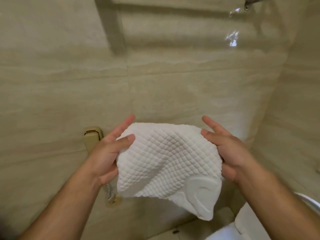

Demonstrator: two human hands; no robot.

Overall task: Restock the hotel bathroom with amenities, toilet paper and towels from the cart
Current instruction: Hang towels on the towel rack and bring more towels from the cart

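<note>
A white toilet paper roll point(166, 158) with a quilted embossed surface fills the lower middle of the head view, held up in front of a beige tiled wall. Its loose end hangs down at the lower right, folded to a point. My left hand point(110, 151) grips the roll's left side, thumb on its front. On the opposite side, my right hand point(230, 153) presses against the roll with fingers extended. Whatever holder sits behind the roll is hidden.
A beige wall phone point(92, 135) with a coiled cord point(109, 189) hangs just left of my left hand. A white toilet point(308, 203) shows at the lower right corner. A metal fixture point(249, 1) juts in at the top right.
</note>
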